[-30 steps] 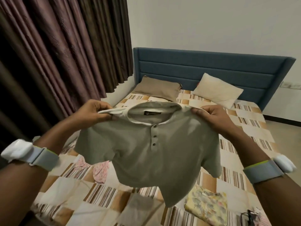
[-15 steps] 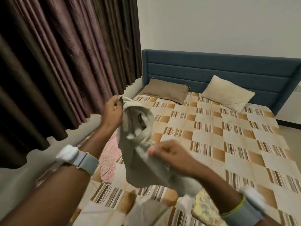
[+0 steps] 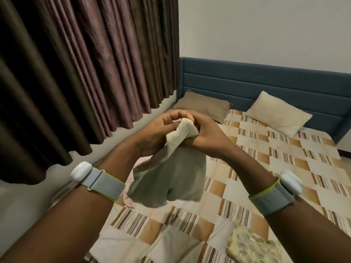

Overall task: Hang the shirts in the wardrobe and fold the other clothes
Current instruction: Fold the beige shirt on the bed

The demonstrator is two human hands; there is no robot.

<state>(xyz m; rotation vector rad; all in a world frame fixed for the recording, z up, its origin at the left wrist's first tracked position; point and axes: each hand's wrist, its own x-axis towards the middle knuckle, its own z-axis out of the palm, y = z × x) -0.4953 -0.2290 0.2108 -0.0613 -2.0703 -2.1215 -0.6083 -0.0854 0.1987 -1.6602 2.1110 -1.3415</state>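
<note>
Nearest, I see a folded floral garment (image 3: 250, 245) on the checked bedspread (image 3: 284, 168). Above it my left hand (image 3: 159, 130) and right hand (image 3: 207, 133) meet, both gripping the bunched top of the grey polo shirt (image 3: 171, 179), which hangs lengthwise straight down. Beyond lie two pillows (image 3: 205, 106).

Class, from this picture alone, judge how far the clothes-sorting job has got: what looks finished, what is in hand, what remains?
Done: a floral cloth lies folded on the bed. In hand: the left hand and right hand grip the bunched top of a grey shirt, which hangs over the bed. Left: hanging it, no wardrobe in view, and folding the pink garment beneath.
</note>
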